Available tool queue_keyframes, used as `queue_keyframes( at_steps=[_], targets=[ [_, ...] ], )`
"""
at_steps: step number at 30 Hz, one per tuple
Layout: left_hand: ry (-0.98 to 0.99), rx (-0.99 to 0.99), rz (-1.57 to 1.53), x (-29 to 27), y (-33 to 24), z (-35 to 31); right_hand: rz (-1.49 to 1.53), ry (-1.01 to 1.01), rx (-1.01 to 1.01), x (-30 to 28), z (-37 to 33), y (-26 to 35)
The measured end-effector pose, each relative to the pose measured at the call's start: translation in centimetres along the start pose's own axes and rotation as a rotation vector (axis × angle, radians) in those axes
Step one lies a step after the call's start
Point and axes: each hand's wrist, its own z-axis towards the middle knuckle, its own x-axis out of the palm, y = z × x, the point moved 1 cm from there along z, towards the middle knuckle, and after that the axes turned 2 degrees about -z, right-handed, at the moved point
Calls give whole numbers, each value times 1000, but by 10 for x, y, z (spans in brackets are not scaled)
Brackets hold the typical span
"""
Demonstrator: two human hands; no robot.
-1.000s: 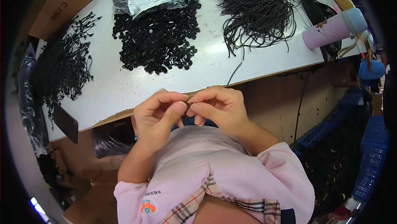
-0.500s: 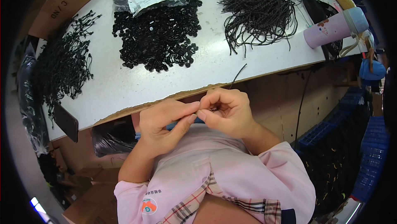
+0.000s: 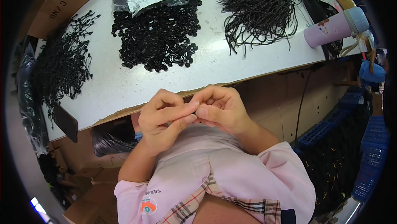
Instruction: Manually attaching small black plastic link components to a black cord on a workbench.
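Observation:
In front of my body, just off the table's near edge, my two hands meet at the fingertips. Thumb and index finger of my left hand [image 3: 165, 118] are pinched together. My right hand [image 3: 221, 110] is closed too, its thumb and index finger pressed against the left fingertips. Between them a small dark bit [image 3: 195, 114] shows; the fingers cover most of it. The black cord that stood out above my right hand half a second ago is now hidden. Nearest on the table lies a heap of small black plastic pieces [image 3: 159, 38].
On the white table [image 3: 198, 75] are a pile of black cords [image 3: 260, 13], knotted black cord loops [image 3: 66, 63], a phone [image 3: 65, 122] at the left edge and a lilac bottle [image 3: 331, 29]. A cardboard box [image 3: 62, 5] stands far left; blue crates [image 3: 370, 158] stand right.
The cord end above my right hand has dropped out of sight. My right hand has shifted slightly left, and my left hand's fingers have curled higher. The table things lie as before.

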Motion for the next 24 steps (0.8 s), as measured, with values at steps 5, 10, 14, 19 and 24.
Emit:
queue_keyframes(
  at_steps=[5,10,14,19,24],
  targets=[
    [-21,161,107,4,2,-1,40,-15,-7,6,0,-6],
    [-596,366,-217,9,-15,-2,-1181,-103,-432,0,7,-5],
    [-222,112,421,24,2,2,-1549,-19,-588,12,4,-14],
    [-164,-300,134,16,6,-4,-1107,-34,-558,13,-3,-3],
    [-56,-511,-343,8,-1,3,-204,-105,-182,8,-5,-6]
  ],
)
